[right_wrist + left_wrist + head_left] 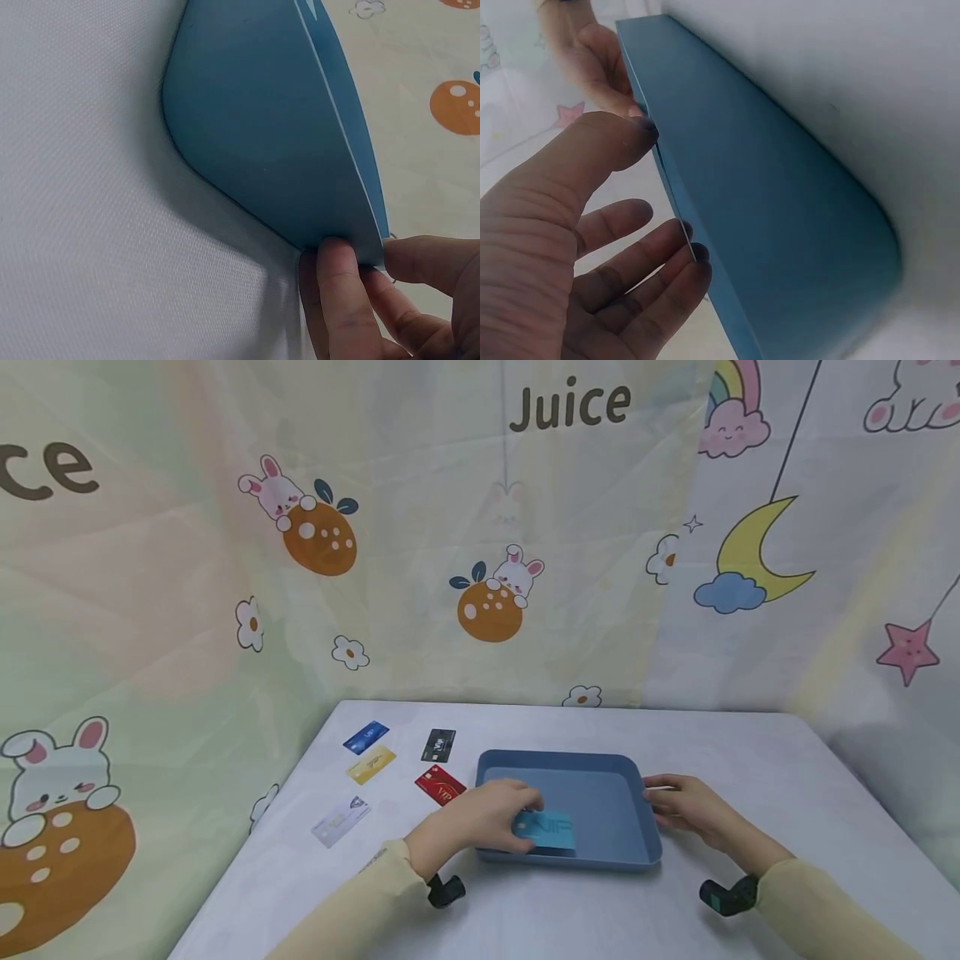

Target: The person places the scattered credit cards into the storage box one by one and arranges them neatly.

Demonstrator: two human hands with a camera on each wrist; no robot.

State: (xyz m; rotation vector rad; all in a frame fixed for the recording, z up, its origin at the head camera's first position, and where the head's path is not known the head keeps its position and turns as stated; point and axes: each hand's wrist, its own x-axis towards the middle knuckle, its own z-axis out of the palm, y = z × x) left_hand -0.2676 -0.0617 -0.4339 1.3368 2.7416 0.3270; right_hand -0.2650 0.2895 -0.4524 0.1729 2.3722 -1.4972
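My left hand (491, 814) reaches over the near left part of a blue tray (600, 789). Between its thumb and fingertips it holds a light-blue VIP card (553, 831) by opposite edges. The left wrist view shows the card edge-on, a thin line along the tray's near rim, with the thumb (607, 142) at one end. My right hand (693, 810) is at the tray's right side. In the right wrist view, its fingers (346, 300) press the outer wall while the thumb meets the rim, holding the tray at that end.
Left of the tray lie a red card (440, 785), a black card (438, 746), a dark-blue card (366, 737), a gold card (371, 765) and a silver card (341, 821). They are on a white-covered table (720, 743), with a printed curtain (420, 510) behind.
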